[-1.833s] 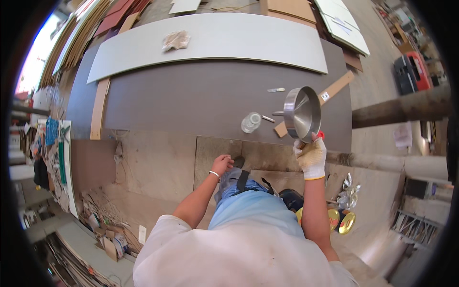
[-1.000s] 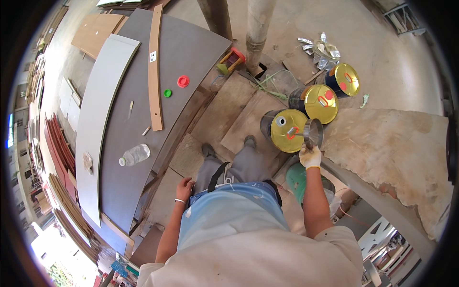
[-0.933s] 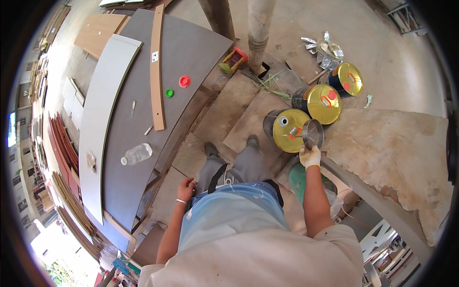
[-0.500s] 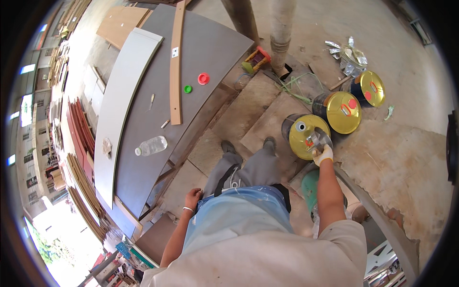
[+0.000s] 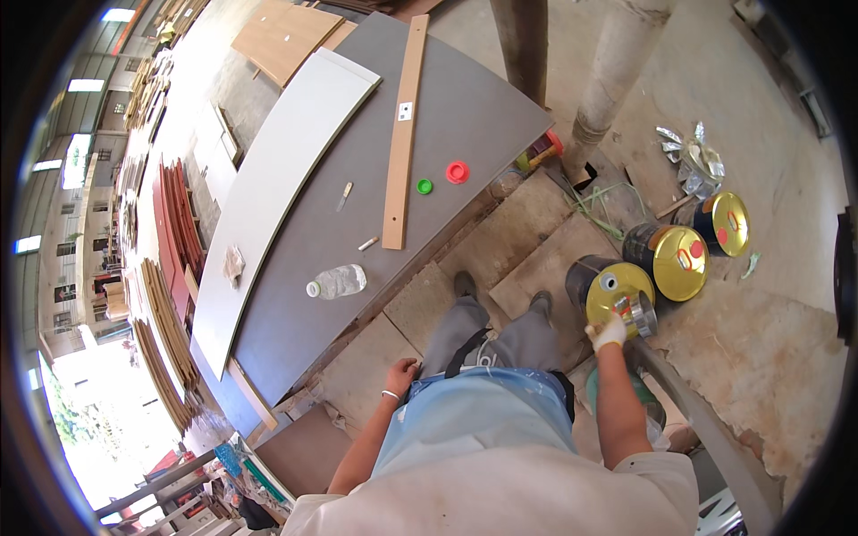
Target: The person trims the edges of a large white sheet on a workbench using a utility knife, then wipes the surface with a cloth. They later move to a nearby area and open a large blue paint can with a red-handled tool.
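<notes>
Head view: gloved right hand (image 5: 609, 332) gripping metal funnel (image 5: 638, 313) over yellow-lidded can (image 5: 617, 290), likely to slip off the lid if tilted; bare left hand (image 5: 401, 375) loosely curled, empty, on thigh.

Shiny metal funnel (image 5: 636, 314): tilting over the top of a round yellow-lidded metal can (image 5: 613, 288), touching it. Can standing upright on the floor, small white cap near its lid's edge, beside two similar cans.

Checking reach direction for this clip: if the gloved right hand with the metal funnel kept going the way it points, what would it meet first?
Most likely the yellow lid of the nearest can: the right hand holds the funnel right over it, though depth is unclear.
</notes>
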A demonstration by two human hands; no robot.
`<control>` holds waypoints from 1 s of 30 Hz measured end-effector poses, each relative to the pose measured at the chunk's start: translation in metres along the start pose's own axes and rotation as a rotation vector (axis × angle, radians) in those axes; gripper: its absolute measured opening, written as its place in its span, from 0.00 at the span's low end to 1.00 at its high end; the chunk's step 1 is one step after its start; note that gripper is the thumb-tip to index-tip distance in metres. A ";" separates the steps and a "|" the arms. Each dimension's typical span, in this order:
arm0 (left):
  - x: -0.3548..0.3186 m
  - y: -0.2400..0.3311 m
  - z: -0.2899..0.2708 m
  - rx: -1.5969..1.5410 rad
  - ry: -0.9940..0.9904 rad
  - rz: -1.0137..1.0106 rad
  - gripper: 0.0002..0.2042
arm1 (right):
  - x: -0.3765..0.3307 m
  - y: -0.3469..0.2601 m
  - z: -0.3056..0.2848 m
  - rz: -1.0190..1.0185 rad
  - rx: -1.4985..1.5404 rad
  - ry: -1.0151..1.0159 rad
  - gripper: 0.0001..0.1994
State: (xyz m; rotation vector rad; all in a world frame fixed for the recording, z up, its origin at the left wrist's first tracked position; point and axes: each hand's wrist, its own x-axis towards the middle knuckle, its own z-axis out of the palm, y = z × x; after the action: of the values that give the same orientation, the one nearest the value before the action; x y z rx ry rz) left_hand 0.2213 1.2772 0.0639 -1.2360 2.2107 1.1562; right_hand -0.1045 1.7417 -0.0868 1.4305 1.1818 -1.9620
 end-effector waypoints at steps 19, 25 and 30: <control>-0.019 -0.132 -0.118 -0.039 0.060 -0.286 0.15 | -0.093 0.085 0.522 -1.241 -2.138 -0.209 0.31; 0.017 -0.093 -0.127 0.040 -0.061 -0.166 0.14 | -0.106 0.049 0.488 -1.186 -1.854 -0.111 0.29; 0.063 -0.041 -0.116 -0.329 -0.093 -0.266 0.15 | -0.070 0.054 0.374 -0.919 -1.000 -0.099 0.16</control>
State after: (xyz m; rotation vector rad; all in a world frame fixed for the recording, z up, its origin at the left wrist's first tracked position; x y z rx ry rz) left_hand 0.2293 1.1394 0.0739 -1.5156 1.7702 1.4691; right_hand -0.2424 1.3921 -0.0046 0.2521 2.5289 -1.3677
